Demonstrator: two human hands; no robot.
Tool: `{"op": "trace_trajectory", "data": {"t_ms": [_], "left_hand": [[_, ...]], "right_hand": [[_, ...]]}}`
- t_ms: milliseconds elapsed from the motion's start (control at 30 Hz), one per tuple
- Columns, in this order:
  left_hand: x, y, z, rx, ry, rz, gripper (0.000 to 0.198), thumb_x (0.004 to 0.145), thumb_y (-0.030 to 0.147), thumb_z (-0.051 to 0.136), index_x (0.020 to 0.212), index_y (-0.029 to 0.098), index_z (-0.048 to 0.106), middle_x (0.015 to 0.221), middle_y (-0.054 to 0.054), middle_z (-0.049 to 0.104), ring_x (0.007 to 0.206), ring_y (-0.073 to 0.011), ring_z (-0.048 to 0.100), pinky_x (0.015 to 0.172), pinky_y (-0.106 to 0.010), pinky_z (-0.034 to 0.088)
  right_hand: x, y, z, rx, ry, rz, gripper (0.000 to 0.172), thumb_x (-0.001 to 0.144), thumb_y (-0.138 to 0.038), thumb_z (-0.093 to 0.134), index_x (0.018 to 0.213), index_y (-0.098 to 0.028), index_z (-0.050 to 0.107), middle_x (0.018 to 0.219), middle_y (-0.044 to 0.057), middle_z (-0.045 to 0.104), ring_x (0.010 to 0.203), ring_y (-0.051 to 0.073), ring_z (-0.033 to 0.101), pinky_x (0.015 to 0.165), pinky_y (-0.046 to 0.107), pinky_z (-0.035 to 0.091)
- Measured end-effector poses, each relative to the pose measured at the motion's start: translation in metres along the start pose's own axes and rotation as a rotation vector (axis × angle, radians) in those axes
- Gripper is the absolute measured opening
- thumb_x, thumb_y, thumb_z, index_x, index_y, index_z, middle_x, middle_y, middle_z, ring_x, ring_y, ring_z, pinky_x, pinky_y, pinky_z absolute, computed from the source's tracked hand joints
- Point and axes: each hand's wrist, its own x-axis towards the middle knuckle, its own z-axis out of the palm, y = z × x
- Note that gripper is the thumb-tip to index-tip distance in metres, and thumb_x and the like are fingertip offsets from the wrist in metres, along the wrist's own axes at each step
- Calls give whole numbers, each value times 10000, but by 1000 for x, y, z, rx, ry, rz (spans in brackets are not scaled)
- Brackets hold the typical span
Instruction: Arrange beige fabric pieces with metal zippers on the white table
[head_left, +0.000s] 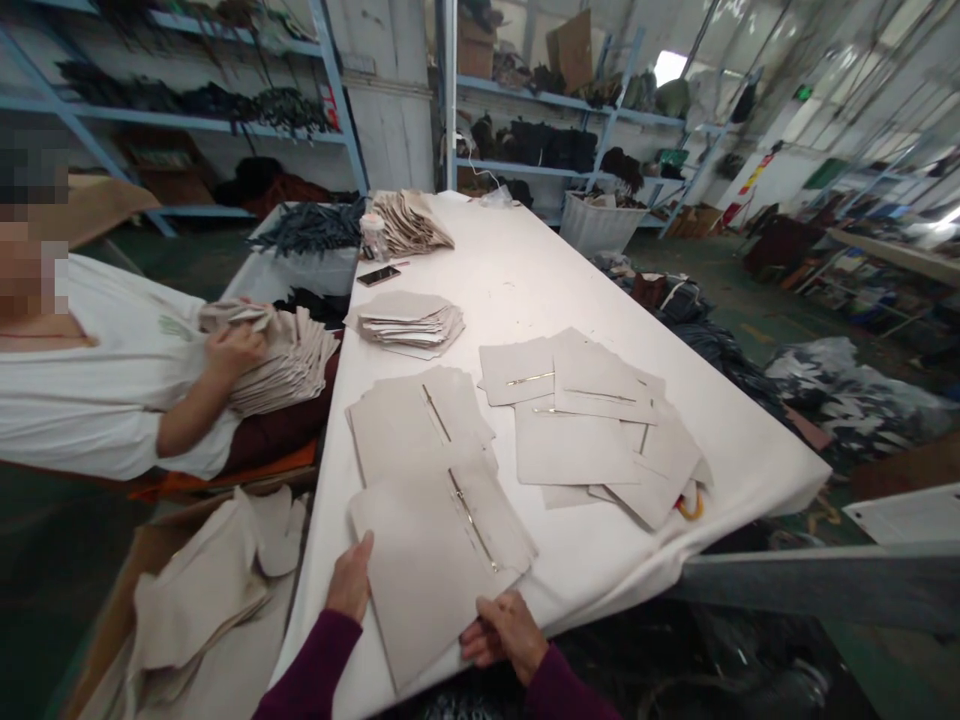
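Flat in front of me lies a beige fabric panel [412,570] with a metal zipper [472,520] set into it. My left hand [350,580] is closed on its left edge, thumb at the rim and the other fingers mostly hidden. At the near right edge, my right hand [506,632] has curled fingers gripping the same panel. Just beyond, partly under it, is a stack of similar zippered panels [397,420]. More zippered panels [574,445] lie loosely overlapped to the right, with an orange-handled tool [691,502] poking out from under them.
Farther up the white table [517,260] are a pile of beige pieces [412,325], a phone [379,275], a jar [373,237] and a folded stack [411,222]. At left, a seated person [112,370] holds beige pieces beside a box of fabric [202,600].
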Motion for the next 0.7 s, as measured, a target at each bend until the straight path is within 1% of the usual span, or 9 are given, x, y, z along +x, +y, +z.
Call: {"op": "trace_trajectory", "data": {"t_ms": [100, 167, 200, 267, 367, 467, 567, 633, 700], "left_hand": [[2, -2, 2, -45, 0, -6, 465, 838, 434, 303, 975, 71, 560, 740, -130, 687, 708, -245, 656, 616, -338, 536], [3, -6, 5, -27, 37, -2, 483, 817, 467, 322, 976, 73, 553, 774, -133, 677, 714, -251, 645, 629, -348, 528], [4, -9, 7, -5, 63, 3, 501, 808, 485, 327, 983, 72, 551, 810, -142, 671, 747, -259, 640, 668, -361, 524], [3, -13, 12, 53, 116, 20, 548, 797, 516, 326, 1023, 66, 543, 934, -174, 646, 887, -292, 614, 807, -401, 492], [0, -16, 21, 142, 178, 41, 639, 809, 527, 273, 1171, 40, 472, 1149, -231, 554, 1120, -353, 501, 985, -455, 370], [-6, -11, 30, 253, 216, 9, 753, 812, 559, 182, 1260, -8, 391, 1206, -279, 502, 1163, -411, 459, 997, -480, 353], [-15, -2, 38, 330, 243, -36, 816, 792, 581, 156, 1276, -41, 365, 1183, -311, 499, 1136, -459, 470, 959, -514, 384], [-20, 5, 43, 343, 256, 19, 800, 781, 574, 186, 1301, -14, 340, 1170, -303, 507, 1110, -462, 491, 940, -532, 401], [-22, 7, 47, 351, 280, 139, 768, 770, 553, 230, 1314, 21, 329, 1138, -286, 531, 1054, -448, 531, 914, -531, 425]], "right_hand": [[-15, -8, -7, -232, 29, -90, 357, 773, -449, 471, 569, -158, 497, 556, 54, 612, 440, 127, 566, 423, 207, 399], [-20, -19, -18, -385, 211, -286, 333, 815, -383, 453, 563, -174, 516, 564, 37, 605, 497, 126, 568, 525, 227, 439], [-19, -26, -24, -465, 336, -405, 307, 840, -355, 428, 627, -178, 561, 621, 43, 627, 567, 138, 590, 603, 244, 461], [-8, -38, -37, -602, 581, -611, 275, 865, -304, 386, 888, -170, 625, 841, 94, 669, 794, 192, 623, 775, 306, 475], [21, -46, -47, -740, 761, -721, 398, 820, -228, 409, 1169, -86, 539, 1150, 192, 589, 1103, 277, 521, 951, 436, 413], [42, -39, -39, -878, 724, -680, 492, 748, -142, 458, 1234, -74, 504, 1255, 197, 526, 1214, 319, 427, 1023, 524, 325], [45, -29, -24, -918, 543, -702, 615, 688, -81, 484, 1300, -141, 451, 1363, 129, 442, 1296, 293, 331, 1085, 509, 243], [43, -28, -18, -921, 397, -763, 680, 655, -92, 515, 1324, -157, 413, 1401, 110, 395, 1317, 280, 292, 1102, 479, 229], [42, -32, -21, -930, 310, -829, 636, 632, -112, 540, 1262, -156, 466, 1358, 109, 437, 1283, 268, 339, 1091, 434, 269]]}}
